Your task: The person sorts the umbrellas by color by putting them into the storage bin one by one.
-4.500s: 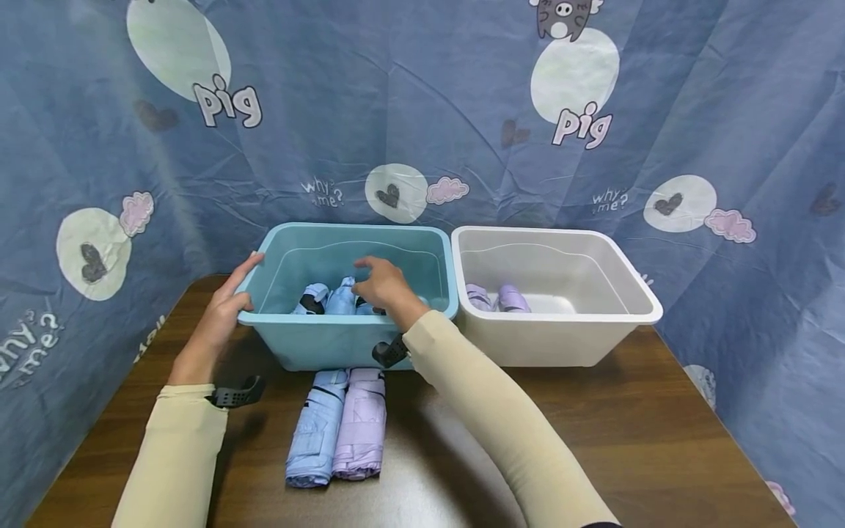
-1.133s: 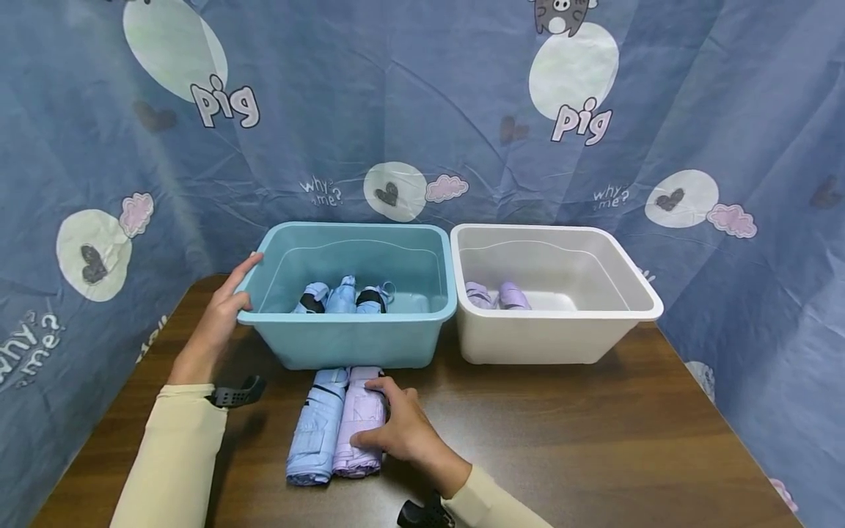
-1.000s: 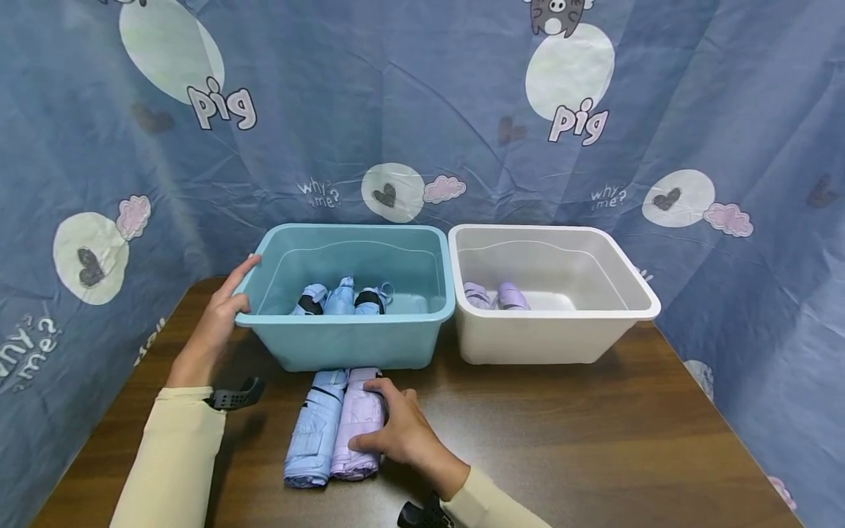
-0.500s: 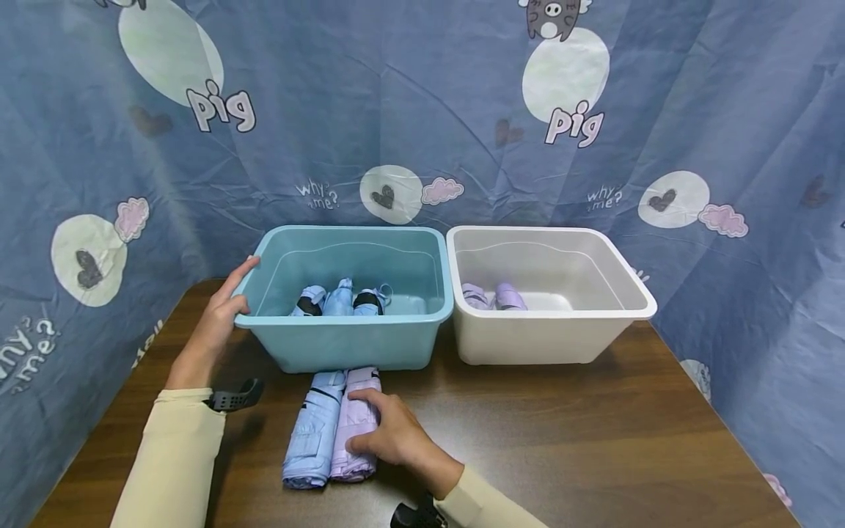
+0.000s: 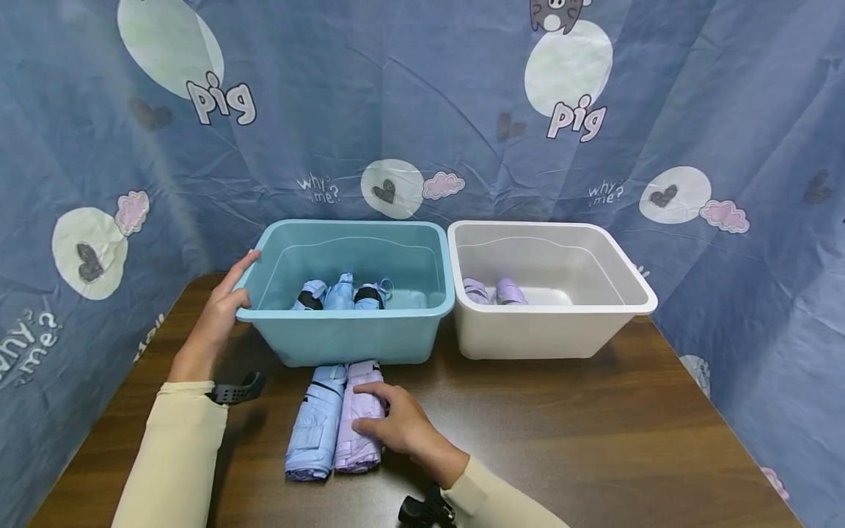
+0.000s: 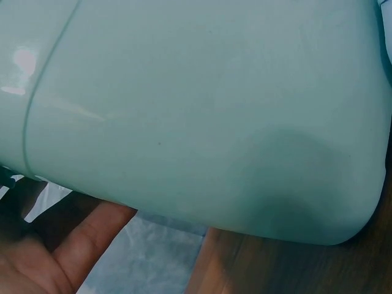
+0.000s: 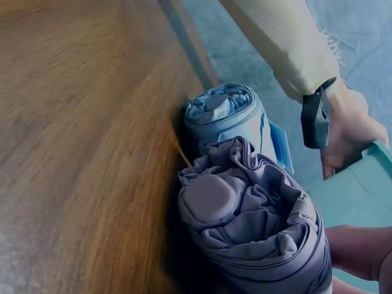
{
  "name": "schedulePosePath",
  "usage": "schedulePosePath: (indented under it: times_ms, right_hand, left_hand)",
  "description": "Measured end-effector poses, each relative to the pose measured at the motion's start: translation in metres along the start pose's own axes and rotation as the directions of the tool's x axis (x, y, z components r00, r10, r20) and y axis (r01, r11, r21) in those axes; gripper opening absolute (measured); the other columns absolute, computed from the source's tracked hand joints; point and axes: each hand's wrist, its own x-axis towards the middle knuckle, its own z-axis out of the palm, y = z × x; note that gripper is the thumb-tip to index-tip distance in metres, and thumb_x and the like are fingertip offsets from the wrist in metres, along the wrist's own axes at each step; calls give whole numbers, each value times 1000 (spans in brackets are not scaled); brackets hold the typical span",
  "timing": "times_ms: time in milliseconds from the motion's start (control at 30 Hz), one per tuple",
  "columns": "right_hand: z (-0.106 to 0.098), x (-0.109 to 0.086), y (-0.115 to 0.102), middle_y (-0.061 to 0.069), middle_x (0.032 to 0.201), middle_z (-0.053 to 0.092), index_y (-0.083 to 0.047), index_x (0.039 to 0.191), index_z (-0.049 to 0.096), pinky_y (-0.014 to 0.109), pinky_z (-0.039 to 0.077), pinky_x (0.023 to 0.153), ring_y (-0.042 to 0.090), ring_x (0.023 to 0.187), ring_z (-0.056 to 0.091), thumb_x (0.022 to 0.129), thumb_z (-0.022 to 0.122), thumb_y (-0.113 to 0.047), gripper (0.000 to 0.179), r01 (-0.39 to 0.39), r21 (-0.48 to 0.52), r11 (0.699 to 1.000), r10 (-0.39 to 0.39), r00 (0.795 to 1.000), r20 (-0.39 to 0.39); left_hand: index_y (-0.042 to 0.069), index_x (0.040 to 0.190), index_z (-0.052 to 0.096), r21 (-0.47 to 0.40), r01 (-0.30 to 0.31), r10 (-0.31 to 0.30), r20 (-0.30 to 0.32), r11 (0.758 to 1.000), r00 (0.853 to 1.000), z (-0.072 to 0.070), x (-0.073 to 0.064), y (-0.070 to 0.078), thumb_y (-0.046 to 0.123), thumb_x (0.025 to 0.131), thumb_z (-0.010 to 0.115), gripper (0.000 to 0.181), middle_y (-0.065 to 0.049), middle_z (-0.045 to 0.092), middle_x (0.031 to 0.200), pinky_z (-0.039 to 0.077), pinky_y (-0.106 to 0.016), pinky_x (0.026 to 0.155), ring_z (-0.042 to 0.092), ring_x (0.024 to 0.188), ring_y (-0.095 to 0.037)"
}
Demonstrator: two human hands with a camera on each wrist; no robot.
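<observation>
My left hand (image 5: 214,323) rests against the left rim of a teal bin (image 5: 356,341); its fingers (image 6: 101,229) lie fairly straight along the outer wall in the left wrist view. My right hand (image 5: 399,425) grips a folded purple umbrella (image 5: 353,444), thumb and forefinger bent over it from the right. That umbrella lies on the table in front of the teal bin. In the right wrist view, its end with a round knob (image 7: 211,199) faces the camera. Close along its left side lies a folded light-blue umbrella (image 5: 313,433), untouched by either hand.
Inside the teal bin are 3 light-blue folded umbrellas (image 5: 339,293), partly hidden by the front wall. A white bin (image 5: 554,334) stands beside it on the right, with 2 purple umbrellas (image 5: 510,292) inside. Behind both bins hangs a blue patterned cloth (image 5: 422,88).
My right hand has come out of the teal bin, down to the purple umbrella on the table, where its fingers have shifted slightly. My left hand stays at the bin's rim.
</observation>
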Motion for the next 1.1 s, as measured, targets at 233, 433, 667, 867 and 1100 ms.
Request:
schedulePosePath:
  times_ms: [233, 433, 667, 867, 1100]
  right_hand:
    - [-3, -1, 3, 6, 109, 63, -18, 118, 69, 31, 45, 77, 15, 89, 56, 73, 80, -12, 47, -6, 113, 994, 6, 1000, 4]
    - [-10, -7, 4, 7, 106, 62, -17, 121, 67, 31, 46, 73, 16, 87, 55, 76, 78, -8, 48, -26, 214, 977, 22, 1000, 22]
    - [-26, -11, 3, 11, 104, 64, -15, 125, 64, 31, 51, 65, 17, 84, 60, 79, 75, -7, 48, -33, 244, 969, 20, 998, 52]
    - [-43, -19, 1, 16, 114, 60, -12, 128, 63, 35, 54, 65, 24, 86, 65, 81, 73, -6, 49, -32, 302, 953, 15, 998, 61]
    - [-63, -30, -4, 19, 116, 59, -9, 130, 60, 36, 54, 66, 25, 86, 66, 82, 72, -5, 50, 12, 343, 939, -35, 998, 61]
  left_hand:
    - [13, 154, 25, -5, -8, 8, -3, 1000, 1000, 2, -1, 1, -5, 75, 32, 81, -6, 8, 162, 13, -45, 106, 9, 145, -34]
    - [14, 154, 25, -6, -2, 2, 5, 1000, 1000, 2, -4, 1, -5, 75, 32, 81, -5, 7, 162, 10, -55, 105, 8, 144, -37]
    - [11, 153, 25, 11, -21, 21, -3, 1000, 1000, 0, -3, -1, -7, 75, 32, 81, -8, 8, 162, 18, -33, 99, 10, 143, -37]
    - [10, 153, 25, 15, -16, 16, -9, 1000, 1000, 0, -2, -3, -6, 75, 33, 81, -10, 9, 161, 19, -32, 98, 12, 142, -38]
    - [10, 153, 25, 12, -23, 23, -9, 1000, 1000, 0, -2, -2, -7, 75, 33, 80, -9, 9, 161, 18, -32, 100, 11, 143, -37]
